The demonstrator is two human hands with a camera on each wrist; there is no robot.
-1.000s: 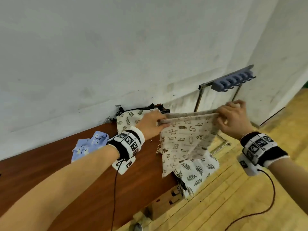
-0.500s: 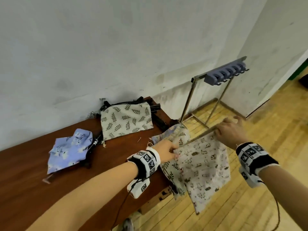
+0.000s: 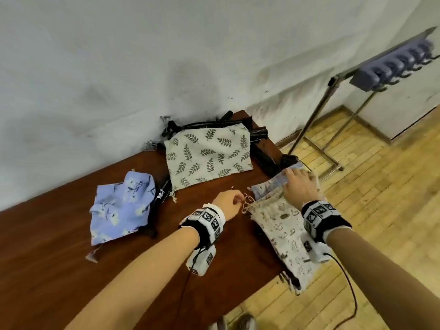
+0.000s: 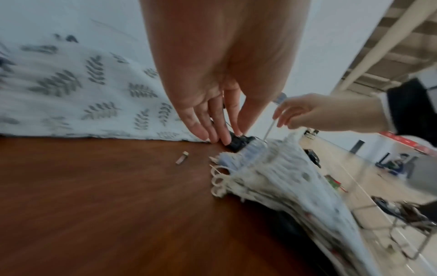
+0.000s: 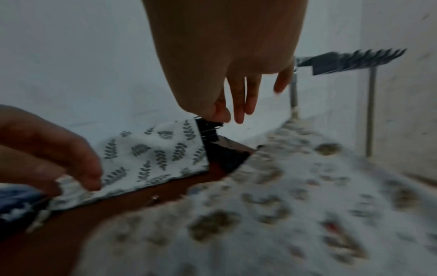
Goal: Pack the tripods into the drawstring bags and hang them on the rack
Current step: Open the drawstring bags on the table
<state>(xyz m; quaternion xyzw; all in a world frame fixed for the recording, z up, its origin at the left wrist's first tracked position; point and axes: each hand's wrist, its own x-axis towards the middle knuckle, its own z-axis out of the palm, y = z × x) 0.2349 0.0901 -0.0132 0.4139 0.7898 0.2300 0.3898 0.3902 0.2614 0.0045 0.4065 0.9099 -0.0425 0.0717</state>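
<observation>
An animal-print drawstring bag [image 3: 283,225] [image 4: 283,177] [image 5: 283,205] lies over the table's right end, its lower part hanging off the edge. Its gathered mouth and cord loops [image 3: 247,204] point left. My left hand [image 3: 234,202] [image 4: 227,134] hovers by those loops with its fingers straight and holds nothing. At the bag's far corner my right hand [image 3: 291,178] [image 5: 227,115] pinches a thin drawstring [image 4: 269,130]. A pale blue bag [image 3: 269,186] lies partly under the animal-print one. Black tripods [image 3: 262,153] stick out from under a leaf-print bag [image 3: 209,153].
A blue floral bag [image 3: 121,206] lies crumpled on the brown table [image 3: 59,270] at the left, over a black tripod leg [image 3: 157,203]. A metal rack with blue hooks [image 3: 392,67] [image 5: 354,61] stands on the wooden floor to the right. A small peg [image 4: 182,157] lies near my left fingers.
The animal-print bag, stretched in the air between both hands before, has come down onto the table's right end. My left hand has let go of its mouth.
</observation>
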